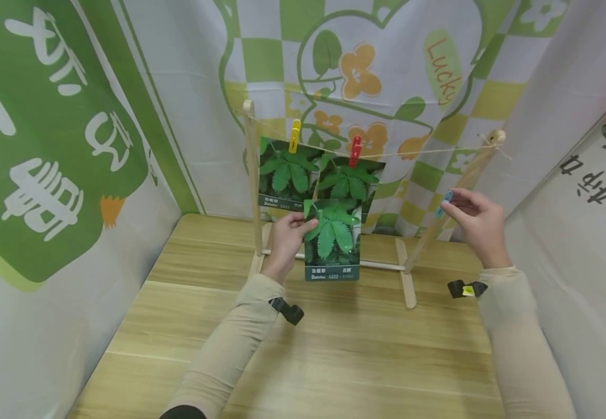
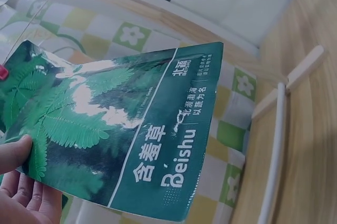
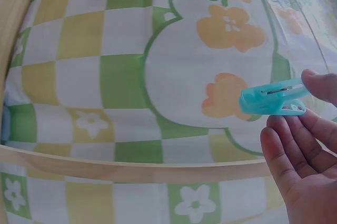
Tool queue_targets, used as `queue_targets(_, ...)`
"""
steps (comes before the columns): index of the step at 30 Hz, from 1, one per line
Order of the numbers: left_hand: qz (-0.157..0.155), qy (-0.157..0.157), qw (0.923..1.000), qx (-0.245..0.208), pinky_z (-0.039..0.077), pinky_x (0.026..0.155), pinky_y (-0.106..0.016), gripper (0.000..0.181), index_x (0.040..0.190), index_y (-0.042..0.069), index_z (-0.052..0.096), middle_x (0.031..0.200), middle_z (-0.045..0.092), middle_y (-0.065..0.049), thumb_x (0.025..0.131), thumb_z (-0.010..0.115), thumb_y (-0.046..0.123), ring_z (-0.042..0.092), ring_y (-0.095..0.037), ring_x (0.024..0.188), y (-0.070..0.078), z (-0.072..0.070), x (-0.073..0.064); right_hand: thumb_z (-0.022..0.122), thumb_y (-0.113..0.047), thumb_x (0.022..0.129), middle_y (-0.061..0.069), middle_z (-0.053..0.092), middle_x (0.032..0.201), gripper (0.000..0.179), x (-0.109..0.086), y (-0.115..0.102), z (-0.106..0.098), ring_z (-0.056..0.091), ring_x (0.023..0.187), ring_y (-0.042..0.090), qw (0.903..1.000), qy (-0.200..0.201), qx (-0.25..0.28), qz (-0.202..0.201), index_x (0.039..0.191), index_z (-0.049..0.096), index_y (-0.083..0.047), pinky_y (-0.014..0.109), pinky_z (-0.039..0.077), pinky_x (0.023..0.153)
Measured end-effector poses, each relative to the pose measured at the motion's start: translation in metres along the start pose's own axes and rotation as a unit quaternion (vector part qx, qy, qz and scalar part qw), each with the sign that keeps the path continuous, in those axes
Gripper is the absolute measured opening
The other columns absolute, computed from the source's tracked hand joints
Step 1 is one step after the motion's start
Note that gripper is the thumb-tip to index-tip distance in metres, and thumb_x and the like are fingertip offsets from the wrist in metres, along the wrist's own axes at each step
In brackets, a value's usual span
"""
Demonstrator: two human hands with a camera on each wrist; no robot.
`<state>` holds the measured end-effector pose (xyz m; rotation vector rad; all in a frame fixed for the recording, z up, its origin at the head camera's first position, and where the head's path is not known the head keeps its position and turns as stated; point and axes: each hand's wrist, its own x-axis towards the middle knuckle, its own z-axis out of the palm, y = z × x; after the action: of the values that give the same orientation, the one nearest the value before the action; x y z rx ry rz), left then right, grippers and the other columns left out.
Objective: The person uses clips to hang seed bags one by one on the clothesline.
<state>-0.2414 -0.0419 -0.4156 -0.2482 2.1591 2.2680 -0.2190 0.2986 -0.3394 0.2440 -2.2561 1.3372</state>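
Observation:
Between thumb and fingers my left hand (image 1: 285, 243) pinches the left edge of a green seed packet (image 1: 332, 241), held upright in front of the string. My right hand (image 1: 478, 226) pinches a light blue clothespin (image 3: 274, 98) near the right post of the wooden frame. In the right wrist view the thumb and a finger hold the clothespin's handle end. Two similar packets hang from the string (image 1: 418, 152): the left packet (image 1: 287, 174) under a yellow clothespin (image 1: 294, 136), the right packet (image 1: 373, 180) under a red clothespin (image 1: 355, 152). The held packet partly covers the right one.
The wooden frame has a left post (image 1: 252, 180), a right post (image 1: 454, 192) and a white crossbar (image 1: 381, 265) low down. It stands on a wood-grain table (image 1: 365, 349). Behind it hangs a checked green and yellow cloth (image 1: 261, 58).

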Motion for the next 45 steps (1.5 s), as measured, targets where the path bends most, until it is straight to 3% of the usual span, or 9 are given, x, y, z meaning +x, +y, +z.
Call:
queue_targets(11, 0.016, -0.055, 0.9982, -0.019, 0.046, 0.066, -0.022, 0.032, 0.114, 0.001, 0.061, 0.095, 0.065, -0.003, 0.088, 0.072, 0.016, 0.057, -0.009, 0.079, 0.017, 0.017, -0.002, 0.073, 0.003, 0.082, -0.023, 0.068, 0.089, 0.032, 0.022, -0.023, -0.004, 0.065, 0.081, -0.006, 0.9986, 0.002, 0.028, -0.045, 0.112, 0.065, 0.012, 0.007, 0.052, 0.075)
queue_targets(25, 0.021, -0.073, 0.997, -0.014, 0.049, 0.071, -0.027, 0.036, 0.117, 0.0, 0.061, 0.102, 0.065, -0.008, 0.087, 0.074, 0.016, 0.056, -0.01, 0.083, 0.028, 0.051, -0.004, 0.072, 0.009, 0.081, -0.023, 0.068, 0.091, 0.026, 0.042, -0.052, -0.009, 0.066, 0.082, -0.007, 0.9945, -0.002, 0.018, -0.103, 0.106, 0.067, 0.015, 0.007, 0.052, 0.075)
queue_targets(36, 0.029, -0.095, 0.995, -0.012, 0.051, 0.072, -0.028, 0.035, 0.114, 0.001, 0.062, 0.099, 0.064, -0.005, 0.087, 0.075, 0.018, 0.056, -0.01, 0.081, 0.045, 0.07, 0.003, 0.073, 0.013, 0.077, -0.027, 0.066, 0.085, 0.018, 0.061, -0.067, -0.009, 0.063, 0.077, -0.01, 0.985, 0.029, -0.013, -0.17, 0.095, 0.07, 0.015, 0.005, 0.05, 0.072)
queue_targets(43, 0.032, -0.096, 0.9948, -0.004, 0.048, 0.066, -0.024, 0.033, 0.112, 0.001, 0.062, 0.094, 0.062, -0.003, 0.086, 0.075, 0.017, 0.054, -0.009, 0.075, 0.053, 0.084, 0.008, 0.075, 0.003, 0.081, 0.005, 0.077, 0.09, 0.014, 0.07, -0.08, -0.006, 0.063, 0.075, -0.007, 0.9839, 0.051, -0.037, -0.167, 0.094, 0.074, 0.007, 0.008, 0.049, 0.073)
queue_targets(45, 0.032, -0.096, 0.9949, 0.003, 0.046, 0.062, -0.022, 0.033, 0.111, 0.0, 0.062, 0.094, 0.062, -0.004, 0.086, 0.075, 0.017, 0.054, -0.009, 0.075, 0.054, 0.088, 0.009, 0.076, -0.001, 0.081, 0.008, 0.076, 0.092, 0.014, 0.073, -0.079, -0.007, 0.064, 0.074, -0.006, 0.9848, 0.049, -0.04, -0.162, 0.095, 0.075, 0.004, 0.008, 0.05, 0.071)
